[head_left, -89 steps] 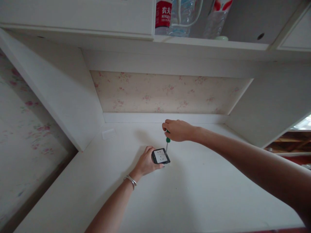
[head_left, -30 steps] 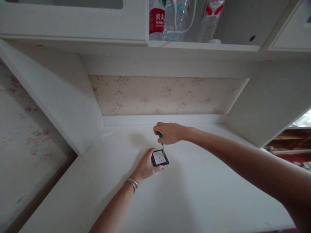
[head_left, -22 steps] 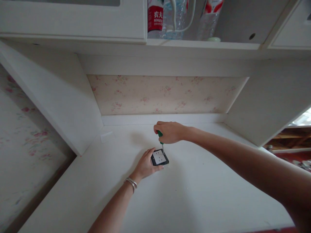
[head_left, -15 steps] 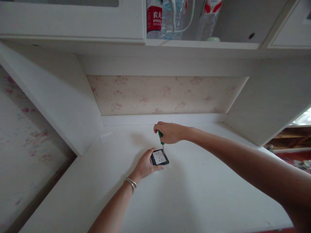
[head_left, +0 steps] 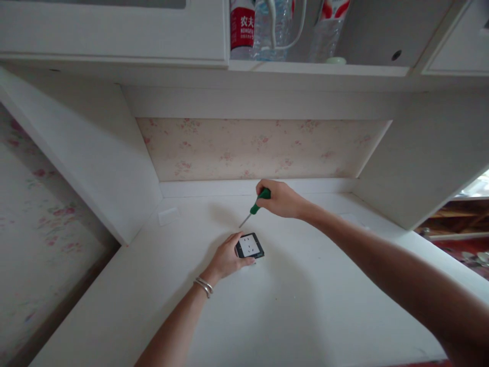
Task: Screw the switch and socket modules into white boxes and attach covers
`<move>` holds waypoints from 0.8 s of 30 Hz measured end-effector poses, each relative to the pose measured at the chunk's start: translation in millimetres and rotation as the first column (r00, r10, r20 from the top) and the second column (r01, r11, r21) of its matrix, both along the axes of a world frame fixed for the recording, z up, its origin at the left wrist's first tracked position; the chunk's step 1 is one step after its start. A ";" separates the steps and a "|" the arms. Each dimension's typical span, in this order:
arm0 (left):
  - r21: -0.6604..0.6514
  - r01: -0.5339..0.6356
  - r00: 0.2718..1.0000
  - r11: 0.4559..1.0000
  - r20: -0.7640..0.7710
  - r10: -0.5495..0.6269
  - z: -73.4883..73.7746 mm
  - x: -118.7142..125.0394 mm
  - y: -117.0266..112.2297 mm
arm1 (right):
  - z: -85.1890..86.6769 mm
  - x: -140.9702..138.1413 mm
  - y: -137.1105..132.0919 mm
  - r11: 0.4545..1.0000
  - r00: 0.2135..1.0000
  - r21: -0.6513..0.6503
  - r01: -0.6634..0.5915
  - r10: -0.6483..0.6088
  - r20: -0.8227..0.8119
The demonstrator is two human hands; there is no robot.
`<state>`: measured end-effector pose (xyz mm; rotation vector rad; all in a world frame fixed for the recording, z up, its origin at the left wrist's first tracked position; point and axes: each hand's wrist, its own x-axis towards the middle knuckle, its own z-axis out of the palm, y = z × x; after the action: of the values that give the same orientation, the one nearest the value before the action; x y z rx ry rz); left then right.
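A wall socket [head_left: 249, 245] with a white slotted face and a black frame is gripped at its left side by my left hand [head_left: 228, 256], thumb along the near edge and fingers along the far one. Above it, my right hand [head_left: 280, 198] is closed around the green handle of a screwdriver [head_left: 261, 200]. The metal shaft slants down to the left. Its tip is apart from the socket's face, close to the fingertips of my left hand. The underside of the socket is hidden.
White desk surface [head_left: 324, 295] lies below, with a small clear patch [head_left: 168, 216] at the back left. Side panels [head_left: 416, 153] rise on both sides. Overhead, a cabinet shelf [head_left: 317, 68] holds plastic bottles [head_left: 243, 30] and a white cable [head_left: 284, 48].
The screwdriver's tip has lifted off the socket's right part and swung left. My right hand has moved up and to the right; my left hand still grips the socket, barely shifted.
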<state>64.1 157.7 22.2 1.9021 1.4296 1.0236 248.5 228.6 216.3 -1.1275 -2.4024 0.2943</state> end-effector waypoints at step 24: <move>-0.396 0.157 0.985 0.905 0.128 -0.115 21.3 -22.8 54.9 | -165.2 62.5 -25.6 0.426 0.535 -0.840 -0.336 -0.647 -0.543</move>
<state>41.3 212.7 43.5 1.5965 1.3097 0.6814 310.9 203.0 51.1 -1.1723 -1.0338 1.7961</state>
